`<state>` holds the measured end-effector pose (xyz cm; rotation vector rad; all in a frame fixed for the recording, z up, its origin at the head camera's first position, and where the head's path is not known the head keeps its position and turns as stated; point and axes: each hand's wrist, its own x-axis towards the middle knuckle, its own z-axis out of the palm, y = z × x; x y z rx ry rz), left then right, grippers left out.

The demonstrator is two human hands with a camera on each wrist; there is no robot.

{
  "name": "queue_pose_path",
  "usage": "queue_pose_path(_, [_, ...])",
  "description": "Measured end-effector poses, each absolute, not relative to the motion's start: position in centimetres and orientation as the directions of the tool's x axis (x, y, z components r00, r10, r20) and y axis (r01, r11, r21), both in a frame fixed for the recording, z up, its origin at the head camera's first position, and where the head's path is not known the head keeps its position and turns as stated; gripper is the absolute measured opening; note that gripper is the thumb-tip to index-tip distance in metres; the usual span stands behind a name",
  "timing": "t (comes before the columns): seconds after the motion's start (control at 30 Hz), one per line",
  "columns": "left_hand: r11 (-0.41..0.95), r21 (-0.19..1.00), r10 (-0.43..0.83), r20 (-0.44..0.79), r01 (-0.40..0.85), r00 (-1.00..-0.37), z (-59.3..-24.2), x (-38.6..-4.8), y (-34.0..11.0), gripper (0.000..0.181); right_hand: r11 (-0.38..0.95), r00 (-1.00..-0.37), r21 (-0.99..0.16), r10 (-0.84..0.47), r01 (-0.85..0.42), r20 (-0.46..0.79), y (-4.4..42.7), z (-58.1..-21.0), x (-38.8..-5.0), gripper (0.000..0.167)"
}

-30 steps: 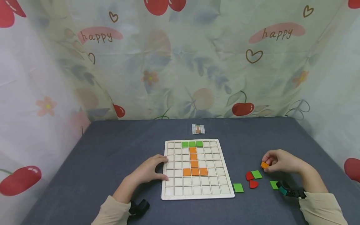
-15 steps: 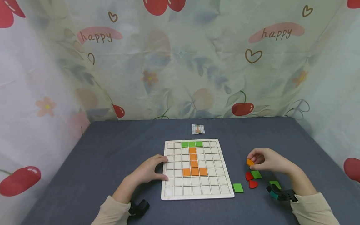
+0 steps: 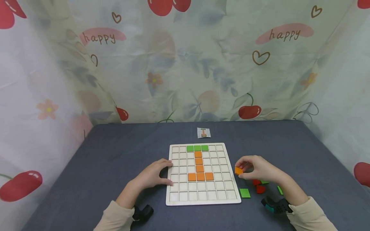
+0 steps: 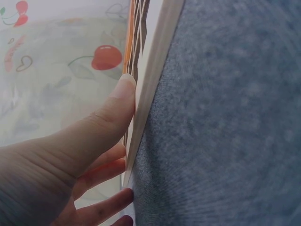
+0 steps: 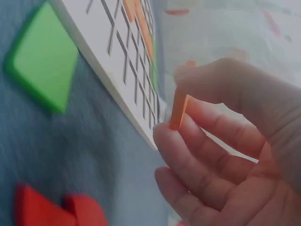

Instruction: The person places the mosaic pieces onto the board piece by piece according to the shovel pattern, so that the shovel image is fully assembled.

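A white grid board lies on the table, bearing green tiles in its far row and orange tiles in a column and a short row. At the board's left edge rests my left hand, thumb and fingertips touching the rim. In the left wrist view the thumb lies against that edge, fingers fairly straight. My right hand pinches an orange tile between thumb and fingers, just off the board's right side. The right wrist view shows the orange tile held on edge.
Right of the board lie a green tile, red pieces and other green tiles, partly hidden beneath the right arm. A small pattern card sits beyond the board. A printed curtain stands behind the dark table.
My right hand has carried the orange tile leftward from the right of the loose pieces to beside the board's right edge. The left hand and board have stayed put.
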<state>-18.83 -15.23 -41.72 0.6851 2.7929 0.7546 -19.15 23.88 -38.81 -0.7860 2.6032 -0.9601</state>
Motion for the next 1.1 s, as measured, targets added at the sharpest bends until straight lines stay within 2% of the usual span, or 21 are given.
queue_pose_path(0.3, [0.784, 0.494, 0.458, -0.051, 0.376, -0.887, -41.7, -18.8, -15.1, 0.071, 0.572, -0.777, -0.674, -0.630, -0.467, 0.003, 21.0, -39.2, -18.5, 0.031])
queue_pose_path(0.57, [0.794, 0.483, 0.448, -0.056, 0.369, -0.892, -41.6, -18.7, -15.0, 0.070, 0.535, -0.748, -0.680, -0.663, -0.502, 0.031, 18.3, -39.4, -18.0, 0.026])
queue_pose_path(1.1, [0.794, 0.480, 0.454, -0.058, 0.374, -0.889, -41.4, -18.6, -14.9, 0.068, 0.579, -0.755, -0.608, -0.654, -0.543, 0.052, 14.0, -40.3, -16.8, 0.024])
